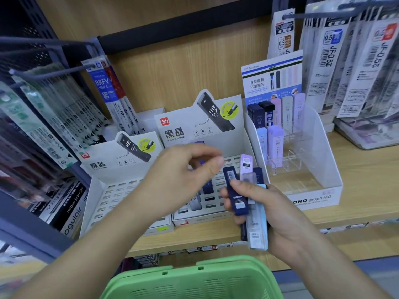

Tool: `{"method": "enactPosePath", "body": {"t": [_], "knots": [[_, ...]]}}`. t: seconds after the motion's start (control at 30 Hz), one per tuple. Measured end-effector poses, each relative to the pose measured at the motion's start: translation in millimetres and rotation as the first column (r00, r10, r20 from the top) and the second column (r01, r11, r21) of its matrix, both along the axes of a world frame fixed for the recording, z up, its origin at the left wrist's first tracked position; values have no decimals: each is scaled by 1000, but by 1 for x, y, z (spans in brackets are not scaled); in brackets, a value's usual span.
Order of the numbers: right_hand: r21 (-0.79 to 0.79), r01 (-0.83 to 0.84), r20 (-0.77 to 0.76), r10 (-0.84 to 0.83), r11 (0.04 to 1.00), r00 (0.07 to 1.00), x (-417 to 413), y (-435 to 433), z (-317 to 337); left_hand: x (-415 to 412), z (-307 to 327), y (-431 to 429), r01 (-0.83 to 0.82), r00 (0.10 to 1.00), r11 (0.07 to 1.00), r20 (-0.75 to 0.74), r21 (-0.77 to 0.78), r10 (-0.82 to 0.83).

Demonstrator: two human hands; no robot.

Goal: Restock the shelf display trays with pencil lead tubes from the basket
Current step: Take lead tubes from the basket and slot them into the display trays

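My right hand [282,219] grips a fanned bundle of pencil lead tubes [237,199] in dark blue, lilac and pale blue, in front of the shelf. My left hand [181,178] hovers over the middle white slotted tray [216,215] with its fingertips pinched together; a dark blue tube [202,162] shows between the fingers, blurred. A few dark tubes stand in that tray's slots. The left slotted tray [108,197] shows bare slots. The right display box [330,186] holds lilac, blue and black tubes at its back. The green basket [194,281] sits below my arms.
Hanging refill packs [54,117] crowd the hooks at left, and more packs [345,61] hang at upper right. The wooden shelf [358,169] runs under the trays, with its front edge just above the basket. A card backing [272,78] rises behind the right box.
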State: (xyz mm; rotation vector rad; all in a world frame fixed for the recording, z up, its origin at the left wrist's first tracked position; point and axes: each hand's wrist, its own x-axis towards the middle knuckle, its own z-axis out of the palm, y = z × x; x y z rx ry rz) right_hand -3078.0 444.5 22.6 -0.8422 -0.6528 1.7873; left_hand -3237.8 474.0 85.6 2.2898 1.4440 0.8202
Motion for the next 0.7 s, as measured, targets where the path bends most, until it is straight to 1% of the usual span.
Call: {"method": "enactPosePath", "body": {"t": [0.03, 0.07, 0.1, 0.17, 0.3, 0.33, 0.4, 0.47, 0.57, 0.63, 0.7], "knots": [[6, 4, -33, -3, 1000, 999, -1, -1, 0, 2, -4, -10, 23, 996, 992, 87, -123, -12], [3, 5, -66, -5, 1000, 998, -2, -1, 0, 2, -11, -18, 24, 996, 984, 86, -177, -9], [2, -2, -88, 2, 1000, 996, -4, -2, 0, 2, -18, -26, 10, 999, 983, 42, -184, -2], [20, -30, -91, 32, 999, 995, -8, -4, 1, 5, -26, -37, -22, 1000, 992, -12, -122, 20], [37, -44, -86, 47, 998, 995, -14, -8, 2, 7, -27, -46, -33, 994, 995, -103, 94, 43], [28, -39, -92, 42, 999, 995, -14, -8, 2, 8, -26, -47, -43, 996, 995, -79, 89, 50], [18, -28, -71, 30, 999, 997, -15, -9, 3, 7, -24, -51, -74, 996, 997, 55, 11, 73], [32, 19, -11, -18, 999, 1000, -15, -11, 7, 3, -22, -54, -102, 977, 992, 181, -74, 114], [65, 75, 40, -78, 995, 996, -16, -14, 10, -3, -16, -53, -31, 946, 971, 308, -236, 105], [64, 113, 52, -116, 992, 992, -16, -12, 8, -8, -12, -49, -19, 904, 955, 403, -296, 143], [53, 176, 27, -177, 983, 984, -15, -10, 7, -15, -9, -46, -30, 878, 940, 440, -339, 187]]}}
